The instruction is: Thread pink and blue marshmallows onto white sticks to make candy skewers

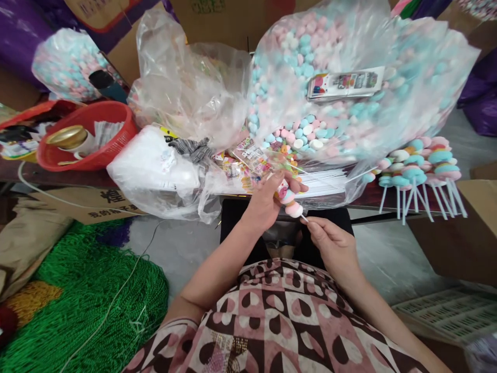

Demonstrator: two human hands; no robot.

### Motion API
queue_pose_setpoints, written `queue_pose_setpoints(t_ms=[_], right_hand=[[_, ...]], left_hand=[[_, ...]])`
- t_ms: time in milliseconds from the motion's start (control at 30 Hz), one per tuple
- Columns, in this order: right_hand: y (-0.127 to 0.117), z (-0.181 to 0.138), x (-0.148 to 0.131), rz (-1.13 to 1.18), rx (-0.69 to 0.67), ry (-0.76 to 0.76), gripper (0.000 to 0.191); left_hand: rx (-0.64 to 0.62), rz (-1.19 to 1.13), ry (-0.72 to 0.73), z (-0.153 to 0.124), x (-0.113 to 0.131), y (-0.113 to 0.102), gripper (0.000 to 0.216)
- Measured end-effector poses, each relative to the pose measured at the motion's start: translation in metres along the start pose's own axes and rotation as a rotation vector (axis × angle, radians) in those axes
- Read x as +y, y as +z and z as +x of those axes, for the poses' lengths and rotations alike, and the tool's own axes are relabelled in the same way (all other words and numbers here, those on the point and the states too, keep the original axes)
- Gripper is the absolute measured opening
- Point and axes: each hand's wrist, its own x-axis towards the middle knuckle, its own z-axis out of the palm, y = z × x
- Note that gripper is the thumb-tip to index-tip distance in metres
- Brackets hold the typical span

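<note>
1. Right now your right hand (332, 239) pinches the thin white stick (304, 219) at its lower end.
2. Your left hand (266, 203) clasps the candies (292, 204) threaded on it, below the big bag (349, 129).
3. Light and squashy, I judge: grip the stick, not the candies.

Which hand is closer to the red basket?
Left. The left hand, gripping the candy stick, sits to the right of the red basket. The right hand pinches the stick's end even farther right.
</note>
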Motion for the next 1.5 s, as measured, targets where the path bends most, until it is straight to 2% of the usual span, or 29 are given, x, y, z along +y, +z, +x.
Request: queue_pose_setpoints(t_ms=[133,233,333,400,467,567,700,933,1033,1167,1333,1400,1500], right_hand=[[0.004,-0.002,0.002,0.402,-0.220,0.335,0.031],[0.006,-0.001,0.000,0.475,-0.323,0.427,0.030],[0.007,0.002,0.001,0.394,-0.216,0.361,0.030],[0.007,0.004,0.004,0.288,-0.114,0.274,0.030],[0.007,0.005,0.008,0.180,-0.046,0.189,0.029],[0.007,0.005,0.013,0.057,-0.002,0.103,0.026],[0.006,0.003,0.018,-0.014,0.006,0.069,0.024],[0.004,-0.002,0.013,-0.025,-0.019,0.073,0.025],[0.005,-0.005,0.008,0.050,-0.115,0.162,0.030],[0.006,-0.004,0.003,0.277,-0.195,0.314,0.030],[0.007,-0.001,0.000,0.479,-0.345,0.488,0.028],[0.009,0.000,0.002,0.495,-0.325,0.495,0.028],[0.010,0.003,0.007,0.445,-0.194,0.389,0.029]], left_hand=[[-0.096,-0.013,-0.085,-0.001,-0.003,-0.007,0.053],[-0.173,-0.026,-0.110,-0.004,-0.002,-0.012,0.054],[-0.137,-0.060,-0.056,-0.006,0.006,-0.016,0.055],[-0.049,-0.105,0.011,-0.005,0.012,-0.018,0.056],[0.059,-0.129,0.052,-0.003,0.015,-0.019,0.048],[0.201,-0.130,0.044,0.002,0.013,-0.022,0.029],[0.287,-0.083,-0.019,0.009,0.007,-0.026,0.033],[0.246,-0.083,0.039,0.006,-0.001,-0.018,0.034],[0.237,-0.111,0.079,0.004,-0.005,-0.015,0.033],[0.176,-0.204,0.135,0.001,-0.009,-0.014,0.030],[0.165,-0.114,0.102,-0.005,-0.011,-0.009,0.033],[0.150,-0.109,0.079,-0.007,-0.009,-0.008,0.034],[0.096,-0.170,0.062,-0.007,-0.004,-0.008,0.030]])
